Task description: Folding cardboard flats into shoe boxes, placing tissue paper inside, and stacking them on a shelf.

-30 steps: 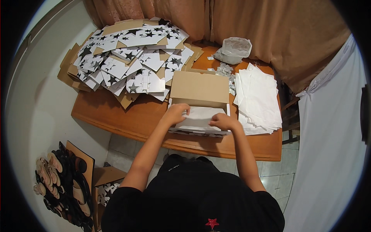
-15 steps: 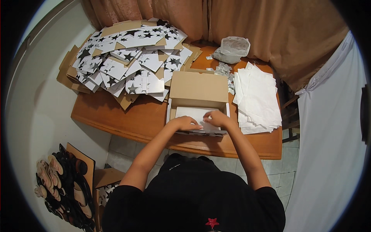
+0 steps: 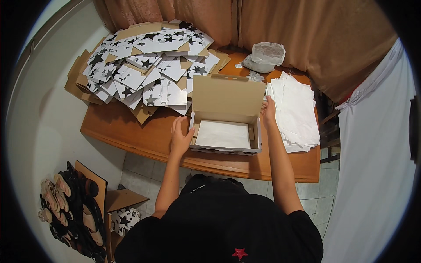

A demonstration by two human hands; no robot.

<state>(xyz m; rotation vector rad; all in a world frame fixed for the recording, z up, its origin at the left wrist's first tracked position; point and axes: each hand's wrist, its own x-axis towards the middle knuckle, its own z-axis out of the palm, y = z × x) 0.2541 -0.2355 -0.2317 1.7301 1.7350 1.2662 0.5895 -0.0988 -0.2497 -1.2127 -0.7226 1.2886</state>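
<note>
A shoebox [image 3: 226, 151] with white sides and a black star print stands near the table's front edge, its brown lid [image 3: 228, 96] raised at the back. Inside lies a flat sheet of white paper [image 3: 222, 134]. My left hand [image 3: 180, 136] rests against the box's left wall with the fingers apart. At the lid's right edge, my right hand [image 3: 269, 111] has its fingers curled on the cardboard; part of its grip is hidden.
A big heap of star-printed cardboard [image 3: 144, 65] covers the table's left back. White paper sheets [image 3: 294, 111] are stacked at the right. Behind are a clear plastic bag [image 3: 267, 55] and small packets [image 3: 255, 76]. Shoes [image 3: 72, 210] stand at lower left.
Both hands have left the paper inside the box and moved outward, the left to the left wall, the right up to the lid's edge. The lid stands a little higher.
</note>
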